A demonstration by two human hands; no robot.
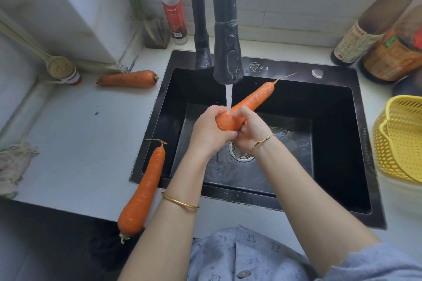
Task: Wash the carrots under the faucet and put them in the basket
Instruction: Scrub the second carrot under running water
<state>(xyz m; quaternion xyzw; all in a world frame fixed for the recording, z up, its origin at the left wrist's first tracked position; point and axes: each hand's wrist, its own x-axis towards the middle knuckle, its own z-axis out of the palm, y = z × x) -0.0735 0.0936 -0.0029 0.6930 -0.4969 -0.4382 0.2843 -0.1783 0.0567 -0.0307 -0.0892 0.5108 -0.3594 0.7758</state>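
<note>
Black sink (285, 68) marked 舒田. Left hand (209, 130) and right hand (253, 129) both grip the carrot (253, 98) at its thick end under the running faucet (227, 52); its tip points far-right.

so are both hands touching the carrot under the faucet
Touching. The head view shows the left hand and right hand both curled round the thick end of the carrot.
</note>
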